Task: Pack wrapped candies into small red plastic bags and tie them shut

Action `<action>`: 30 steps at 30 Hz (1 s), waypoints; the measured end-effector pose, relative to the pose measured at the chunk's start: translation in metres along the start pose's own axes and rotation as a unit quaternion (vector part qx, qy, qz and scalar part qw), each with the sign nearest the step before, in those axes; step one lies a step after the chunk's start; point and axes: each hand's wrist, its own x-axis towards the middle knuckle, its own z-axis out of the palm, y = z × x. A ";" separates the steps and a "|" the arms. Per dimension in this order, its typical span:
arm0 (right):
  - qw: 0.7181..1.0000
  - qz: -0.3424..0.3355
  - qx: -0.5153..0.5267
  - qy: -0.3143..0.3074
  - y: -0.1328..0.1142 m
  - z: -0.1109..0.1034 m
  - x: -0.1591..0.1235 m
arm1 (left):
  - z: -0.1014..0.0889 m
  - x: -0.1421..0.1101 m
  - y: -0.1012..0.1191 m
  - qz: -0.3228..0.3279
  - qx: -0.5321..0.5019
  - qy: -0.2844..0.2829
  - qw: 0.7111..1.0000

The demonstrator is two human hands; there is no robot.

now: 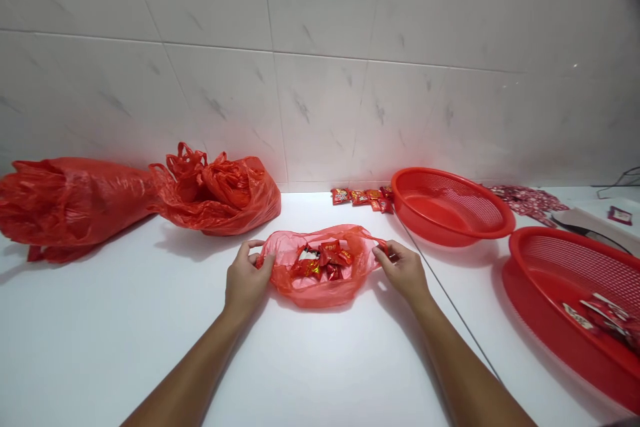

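Pinching a red bag (320, 295) by opposite edges, the left hand (249, 277) and right hand (405, 272) hold its mouth wide on the tabletop (320, 373), packets (331, 255) inside; loose packets (341, 196) lie behind, beside a basket (445, 235).

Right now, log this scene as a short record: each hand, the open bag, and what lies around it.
Left hand: pinches the left edge of the open red plastic bag
Right hand: grips the bag's right edge
Bag contents: small wrapped packets, mostly red
Back left: large red plastic bundle beside a crumpled red plastic bag
By the wall: small red snack packets, next to the far red mesh basket
Near right: second red mesh basket, packets inside; cut off by the frame
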 end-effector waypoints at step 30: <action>0.940 -0.146 0.294 0.092 -0.158 -0.049 0.067 | -0.056 0.025 0.184 0.226 -0.305 0.146 0.914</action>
